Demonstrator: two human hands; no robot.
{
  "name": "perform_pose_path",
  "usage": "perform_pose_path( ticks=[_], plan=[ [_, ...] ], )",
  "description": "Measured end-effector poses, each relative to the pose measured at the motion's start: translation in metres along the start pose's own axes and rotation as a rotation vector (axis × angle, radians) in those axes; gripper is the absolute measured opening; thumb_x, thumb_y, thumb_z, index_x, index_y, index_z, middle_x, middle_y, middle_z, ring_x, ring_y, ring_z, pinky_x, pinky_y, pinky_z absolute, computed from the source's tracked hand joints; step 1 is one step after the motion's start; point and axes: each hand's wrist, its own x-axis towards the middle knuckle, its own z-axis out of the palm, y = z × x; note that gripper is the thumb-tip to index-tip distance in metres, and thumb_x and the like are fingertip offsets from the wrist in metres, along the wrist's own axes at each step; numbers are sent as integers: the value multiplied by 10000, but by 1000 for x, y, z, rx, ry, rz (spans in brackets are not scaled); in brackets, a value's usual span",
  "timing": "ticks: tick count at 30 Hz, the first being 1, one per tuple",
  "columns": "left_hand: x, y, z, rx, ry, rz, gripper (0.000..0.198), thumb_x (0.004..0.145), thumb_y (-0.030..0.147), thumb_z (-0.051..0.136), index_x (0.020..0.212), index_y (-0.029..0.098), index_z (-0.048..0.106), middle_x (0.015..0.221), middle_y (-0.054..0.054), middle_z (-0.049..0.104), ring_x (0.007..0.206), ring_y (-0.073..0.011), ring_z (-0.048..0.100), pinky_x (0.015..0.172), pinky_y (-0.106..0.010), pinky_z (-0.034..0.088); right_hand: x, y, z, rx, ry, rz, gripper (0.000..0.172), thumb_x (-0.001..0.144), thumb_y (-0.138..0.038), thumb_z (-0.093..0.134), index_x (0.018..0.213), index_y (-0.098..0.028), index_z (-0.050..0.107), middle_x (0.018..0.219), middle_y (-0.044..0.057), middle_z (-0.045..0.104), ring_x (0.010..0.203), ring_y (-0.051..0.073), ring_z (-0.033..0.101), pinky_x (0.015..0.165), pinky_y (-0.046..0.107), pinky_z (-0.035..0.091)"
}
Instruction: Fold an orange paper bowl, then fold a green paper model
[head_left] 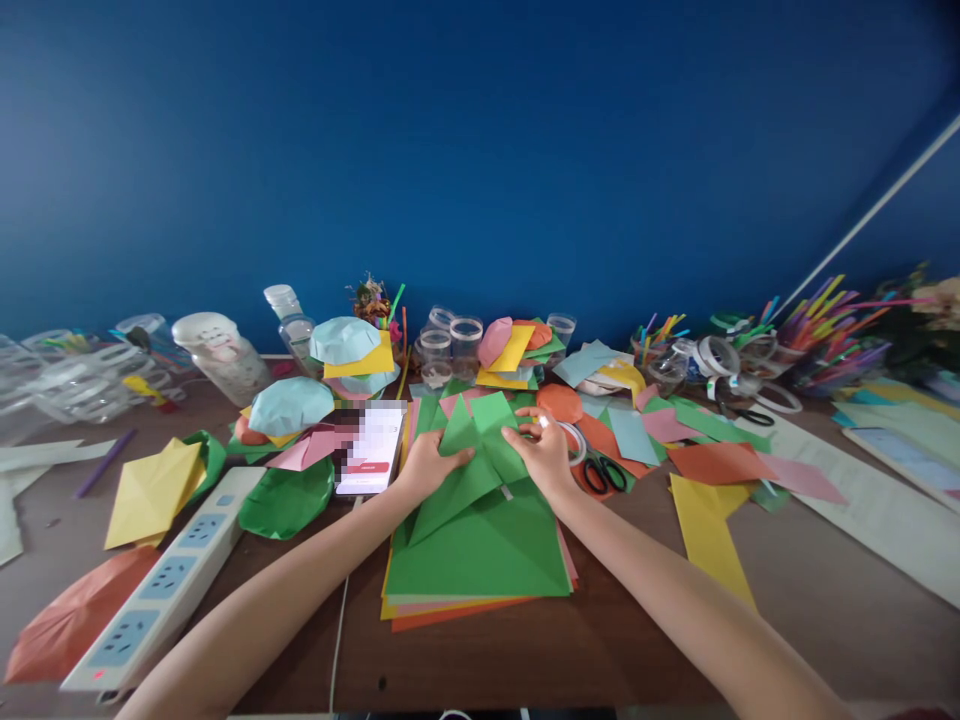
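Observation:
A folded sheet of green paper point(466, 487) with pointed flaps is held between my two hands. My left hand point(433, 468) pinches its left side, thumb on top and fingers partly hidden behind. On the other side, my right hand point(546, 458) grips the right flap between thumb and fingers; a small white thing, too small to name, shows at its fingers. Beneath lies a stack of coloured paper point(480, 565), green on top, with yellow, pink and orange edges showing. Black-handled scissors point(604, 475) and a white tape roll point(576, 445) lie just right of my right hand.
A phone point(373, 448) lies left of the stack, beside folded paper shapes point(291, 408). A power strip point(171, 575) crosses the left front. Paper scraps point(712, 530) are scattered at right. Clear plastic cups point(466, 345) and a container of coloured sticks point(832, 330) stand along the blue wall.

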Motion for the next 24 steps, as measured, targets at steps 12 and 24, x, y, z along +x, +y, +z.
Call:
perform_pose_path(
  ticks=[12, 24],
  plan=[
    [-1, -1, -2, 362, 24, 131, 347, 693, 308, 646, 993, 148, 575, 962, -88, 650, 874, -257, 606, 763, -359, 476, 5, 10, -2, -178, -97, 8, 332, 657, -361, 638, 934, -199, 555, 644, -23, 590, 468, 106, 494, 481, 220, 361],
    [-19, -13, 22, 863, -139, 467, 498, 894, 346, 342, 1342, 130, 322, 1416, -130, 329, 1312, -246, 283, 1055, -412, 273, 1, 6, -1, -387, -116, -77, 225, 705, -334, 583, 895, -215, 567, 570, -35, 582, 448, 117, 501, 491, 222, 349]
  ],
)
